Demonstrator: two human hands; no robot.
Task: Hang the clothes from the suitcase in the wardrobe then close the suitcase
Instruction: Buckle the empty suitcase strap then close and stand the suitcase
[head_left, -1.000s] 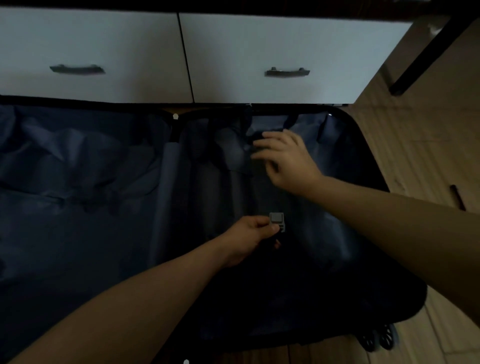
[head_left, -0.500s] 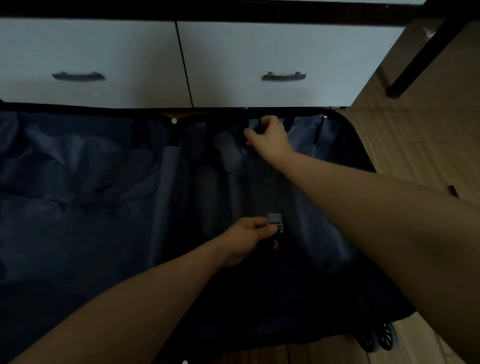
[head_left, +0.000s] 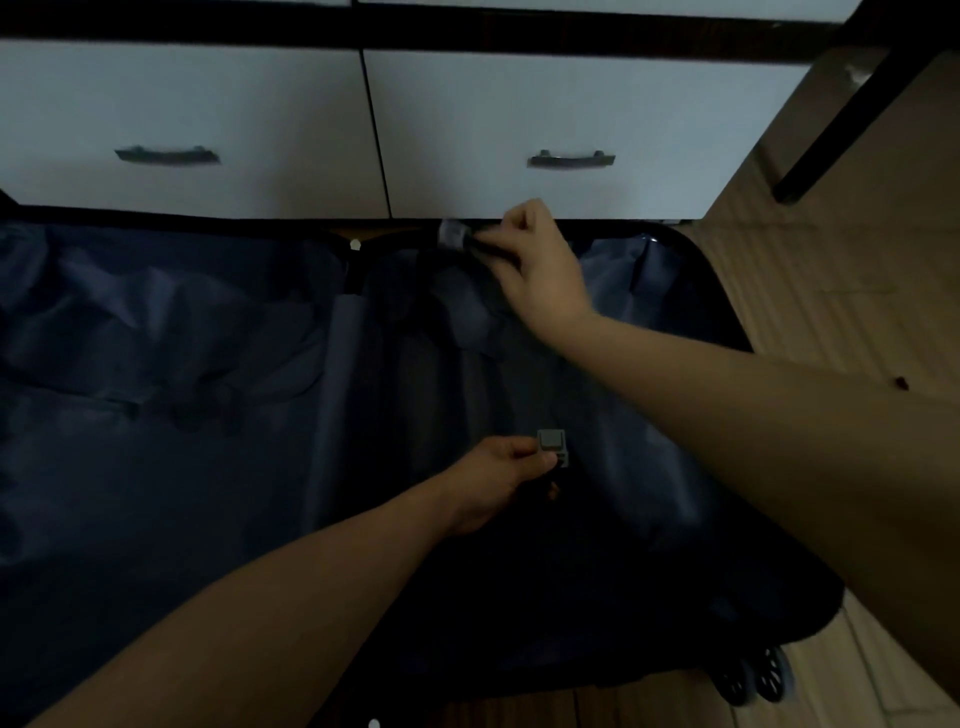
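Suitcase (head_left: 156, 467) is lying open on the floor, one buckle half (head_left: 553, 446) pinched in the left hand (head_left: 498, 475), the other (head_left: 453, 234) in the right hand (head_left: 540, 265), so a twisted strap could easily get clipped.

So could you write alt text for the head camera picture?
Two bare hands work inside an open dark blue fabric-lined suitcase: the left hand pinches a grey plastic strap buckle, and the right hand grips another grey buckle piece at the far edge, below two white drawers.

No text, label, brand or number can be read anywhere.
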